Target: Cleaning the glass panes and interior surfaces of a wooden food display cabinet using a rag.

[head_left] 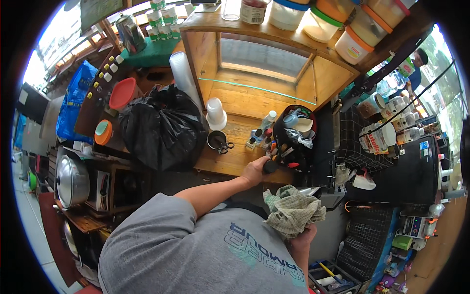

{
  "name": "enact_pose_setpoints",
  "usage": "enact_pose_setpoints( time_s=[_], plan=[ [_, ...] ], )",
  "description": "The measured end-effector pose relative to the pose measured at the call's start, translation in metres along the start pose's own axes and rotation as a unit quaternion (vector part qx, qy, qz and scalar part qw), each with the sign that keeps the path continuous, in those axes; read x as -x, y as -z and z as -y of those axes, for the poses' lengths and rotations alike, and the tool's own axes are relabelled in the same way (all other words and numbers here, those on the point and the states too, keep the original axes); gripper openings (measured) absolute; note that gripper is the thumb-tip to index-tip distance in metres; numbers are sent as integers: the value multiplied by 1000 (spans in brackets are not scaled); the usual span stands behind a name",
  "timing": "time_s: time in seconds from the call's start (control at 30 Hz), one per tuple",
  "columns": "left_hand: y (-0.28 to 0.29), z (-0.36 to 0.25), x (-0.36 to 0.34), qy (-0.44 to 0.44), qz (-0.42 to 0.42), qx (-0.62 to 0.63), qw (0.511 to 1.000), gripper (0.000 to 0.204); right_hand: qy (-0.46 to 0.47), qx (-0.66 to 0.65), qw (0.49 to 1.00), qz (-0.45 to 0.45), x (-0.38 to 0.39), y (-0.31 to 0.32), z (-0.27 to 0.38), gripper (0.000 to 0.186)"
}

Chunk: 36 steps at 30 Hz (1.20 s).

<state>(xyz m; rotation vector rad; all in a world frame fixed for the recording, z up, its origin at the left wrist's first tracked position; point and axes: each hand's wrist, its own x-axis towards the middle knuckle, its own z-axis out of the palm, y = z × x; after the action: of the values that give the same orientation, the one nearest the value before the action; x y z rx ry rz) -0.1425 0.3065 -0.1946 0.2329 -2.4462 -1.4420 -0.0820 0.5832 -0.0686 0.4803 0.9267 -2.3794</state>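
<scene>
My left hand (253, 172) is closed around a small dark round-topped container (270, 167) at the front edge of the wooden counter (230, 164). Its kind is not clear. A crumpled green checked cloth (295, 211) is in my right hand (304, 237), close to my body; the cloth hides most of those fingers. Just past my left hand stand several small bottles (259, 137). Right of them is a black bin (293, 159) packed with a pale cup, plastic wrap and other small items. A dark cup (215, 138) holding scissors (226, 147) sits farther left.
A large black plastic bag (161, 130) bulges over the counter's left side, beside stacked clear cups (215, 110). Behind is an open wooden cabinet (264, 81) with lidded tubs (289, 14) on top. A silver pot (72, 180) stands at left, a black fridge (406, 171) at right.
</scene>
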Motion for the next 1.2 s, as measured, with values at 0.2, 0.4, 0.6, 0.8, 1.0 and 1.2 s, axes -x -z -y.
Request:
enact_pose_setpoints(
  time_s=[0.2, 0.4, 0.6, 0.8, 1.0, 1.2],
  plan=[
    [2, -3, 8, 12, -15, -13, 1000, 54, -27, 29, 999, -15, 10, 0, -6, 62],
    [13, -3, 13, -22, -33, -67, 997, 65, -40, 18, 999, -21, 5, 15, -10, 60],
    [98, -15, 37, 30, -12, -250, 968, 49, -25, 31, 999, -6, 11, 9, 0, 60],
    [152, 46, 28, 156, 11, -376, 913, 22, -59, -10, 998, 16, 8, 12, 3, 60],
    [148, 80, 37, 104, -12, -378, 920, 12, -66, 16, 997, 38, 5, 27, 2, 61],
    [174, -36, 60, -64, 81, -307, 946, 13, -36, -21, 998, 55, 12, 56, 11, 66]
  ],
)
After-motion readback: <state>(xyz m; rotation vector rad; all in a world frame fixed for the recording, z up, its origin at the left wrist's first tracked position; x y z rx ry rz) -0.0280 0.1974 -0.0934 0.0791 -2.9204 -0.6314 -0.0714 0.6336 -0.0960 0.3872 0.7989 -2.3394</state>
